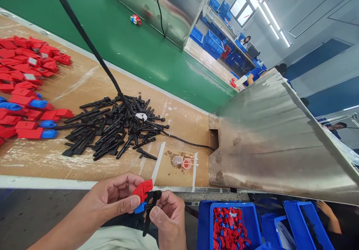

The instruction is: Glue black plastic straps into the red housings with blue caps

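Note:
My left hand (119,197) is closed around a red piece (143,189) that has a blue end (140,207), just off the front edge of the table. Pinched in my right hand (169,218) is a black part (152,209), which meets the blue end. Beyond my hands lies a heap of black parts (112,126) on the cardboard surface. Red pieces (21,67) are piled at the far left, some with blue ends (48,134).
A black cable (86,42) crosses above the black heap. Two small cups (186,163) with sticks stand near the table edge. A metal panel (260,141) rises at the right. Below it are blue bins (254,220), one holding red and blue pieces. Another person's hand (327,209) shows lower right.

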Demonstrator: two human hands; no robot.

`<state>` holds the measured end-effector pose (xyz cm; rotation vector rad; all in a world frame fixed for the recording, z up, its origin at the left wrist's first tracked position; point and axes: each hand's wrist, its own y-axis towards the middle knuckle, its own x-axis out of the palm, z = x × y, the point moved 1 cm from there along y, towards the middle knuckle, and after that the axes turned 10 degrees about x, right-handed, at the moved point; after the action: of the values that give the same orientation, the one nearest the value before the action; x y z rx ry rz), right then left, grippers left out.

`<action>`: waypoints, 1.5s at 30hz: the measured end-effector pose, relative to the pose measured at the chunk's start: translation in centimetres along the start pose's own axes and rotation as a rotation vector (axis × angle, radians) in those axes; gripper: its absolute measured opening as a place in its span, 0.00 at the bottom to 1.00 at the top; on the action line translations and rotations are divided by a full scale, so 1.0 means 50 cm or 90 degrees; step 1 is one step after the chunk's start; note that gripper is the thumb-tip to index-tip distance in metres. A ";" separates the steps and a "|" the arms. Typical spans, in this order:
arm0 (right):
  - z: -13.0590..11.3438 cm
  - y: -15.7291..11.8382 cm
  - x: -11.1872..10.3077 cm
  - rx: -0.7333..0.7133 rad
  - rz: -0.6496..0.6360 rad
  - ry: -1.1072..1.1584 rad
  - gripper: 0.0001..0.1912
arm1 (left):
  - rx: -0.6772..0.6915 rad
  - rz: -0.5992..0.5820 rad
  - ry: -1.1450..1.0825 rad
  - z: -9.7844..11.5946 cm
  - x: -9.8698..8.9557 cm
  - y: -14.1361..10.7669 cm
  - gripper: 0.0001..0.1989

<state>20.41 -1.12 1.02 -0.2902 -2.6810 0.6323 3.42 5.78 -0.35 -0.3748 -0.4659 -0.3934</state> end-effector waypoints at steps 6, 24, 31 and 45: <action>0.000 -0.002 -0.010 -0.014 0.026 -0.102 0.29 | 0.028 0.024 0.062 -0.032 -0.018 0.004 0.25; 0.022 -0.002 -0.023 -0.060 0.028 -0.197 0.29 | 0.061 0.033 0.199 -0.063 -0.037 -0.011 0.26; 0.024 -0.004 -0.021 -0.072 0.019 -0.211 0.30 | 0.088 0.060 0.239 -0.029 -0.018 -0.014 0.25; 0.034 -0.001 -0.017 -0.095 0.001 -0.248 0.28 | 0.169 0.066 0.293 -0.021 -0.011 -0.022 0.15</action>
<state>20.51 -2.05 -0.62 -0.2271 -3.1095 0.5356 2.86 4.55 -1.19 -0.0441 -0.0449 -0.3002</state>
